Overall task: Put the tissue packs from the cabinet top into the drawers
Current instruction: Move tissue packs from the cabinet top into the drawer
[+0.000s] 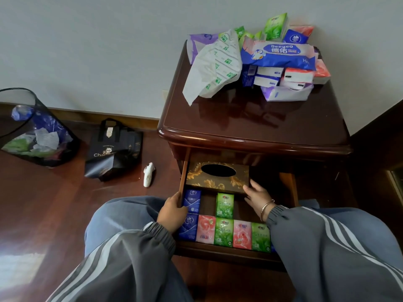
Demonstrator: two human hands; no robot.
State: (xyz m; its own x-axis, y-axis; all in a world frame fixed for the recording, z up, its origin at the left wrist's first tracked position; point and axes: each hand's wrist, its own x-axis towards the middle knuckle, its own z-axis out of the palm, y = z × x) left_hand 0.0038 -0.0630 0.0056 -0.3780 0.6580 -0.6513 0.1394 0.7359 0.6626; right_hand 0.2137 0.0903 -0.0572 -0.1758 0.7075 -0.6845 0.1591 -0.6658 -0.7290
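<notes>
1. A black mesh bin (32, 127) stands at the far left on the wooden floor (43, 203), crumpled wrappers inside;
2. a black tote bag (113, 149) sits just right of it, near the skirting board (87, 115);
3. a small white object (149, 174) lies right of the bag.

The dark cabinet (250, 127) bore a heap of tissue packs (283, 62) on its top, far beyond the fingers (251, 186) of the right hand (259, 199), and its open drawer (229, 256) held a gilt tissue box (218, 182) touching those fingers, with small packs (224, 234) nearer.

The left hand (172, 211), gripping the drawer (185, 175), hides part of a blue pack (189, 227).
</notes>
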